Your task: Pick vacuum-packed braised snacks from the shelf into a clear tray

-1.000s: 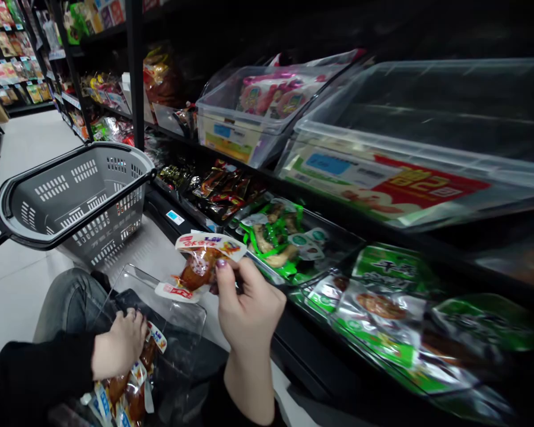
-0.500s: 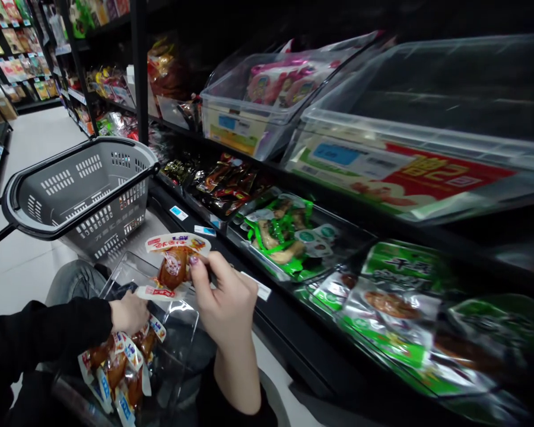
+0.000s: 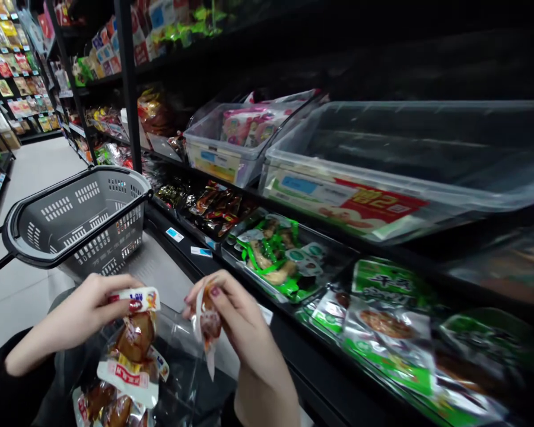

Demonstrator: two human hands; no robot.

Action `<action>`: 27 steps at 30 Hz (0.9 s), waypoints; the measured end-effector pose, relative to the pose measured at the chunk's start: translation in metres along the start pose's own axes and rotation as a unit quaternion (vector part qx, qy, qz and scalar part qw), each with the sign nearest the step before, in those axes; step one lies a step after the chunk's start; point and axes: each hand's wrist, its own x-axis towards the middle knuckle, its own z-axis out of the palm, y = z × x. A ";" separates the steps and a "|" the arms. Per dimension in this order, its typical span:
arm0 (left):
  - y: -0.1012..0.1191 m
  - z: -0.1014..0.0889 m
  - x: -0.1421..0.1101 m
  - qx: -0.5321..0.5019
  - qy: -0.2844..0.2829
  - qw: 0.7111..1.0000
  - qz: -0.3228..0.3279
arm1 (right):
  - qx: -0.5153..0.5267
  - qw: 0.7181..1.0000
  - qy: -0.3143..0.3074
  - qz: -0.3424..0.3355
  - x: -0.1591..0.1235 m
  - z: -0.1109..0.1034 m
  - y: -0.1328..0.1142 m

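Between the thumb and fingers of my left hand [image 3: 93, 305] hangs a clear snack pack [image 3: 136, 338], pinched by its white top edge. Brown food shows through it, perhaps a braised meat piece. My right hand [image 3: 244, 326] holds a similar snack pack [image 3: 207, 320] turned edge-on. Below both hands, a clear plastic bin [image 3: 182, 356] rests over my lap. More of the brown snack packs [image 3: 115, 409] lie at its near left, partly cut off by the frame.
A grey shopping basket [image 3: 111, 234] with a black rim stands on the floor ahead left. Along the right runs a black shelf with green packs [image 3: 271, 258], silver-green packs [image 3: 391, 320] and clear tubs [image 3: 356, 178]. A shelf post [image 3: 129, 83] rises beyond the basket.
My left hand has come up out of the bin with a snack pack. My right hand has turned its pack edge-on and lowered it slightly. The view has tilted up.
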 end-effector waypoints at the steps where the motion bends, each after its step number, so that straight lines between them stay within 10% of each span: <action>1: 0.003 -0.003 0.001 -0.022 0.031 0.999 -0.002 | 0.027 0.999 -0.043 0.013 -0.001 0.002 0.000; 6: 0.012 -0.012 0.016 -0.105 0.134 0.985 0.012 | 0.031 0.984 -0.174 -0.003 -0.004 0.019 -0.009; 14: 0.009 0.010 0.028 -0.264 0.226 0.937 -0.024 | -0.072 0.977 -0.197 0.040 -0.005 0.032 -0.008; 23: -0.019 0.040 0.013 -0.272 0.155 0.950 -0.004 | -0.052 0.983 -0.174 0.029 0.000 0.042 -0.007; 27: -0.026 0.038 0.014 -0.451 0.171 0.876 0.016 | -0.066 0.984 -0.158 0.044 -0.002 0.029 -0.006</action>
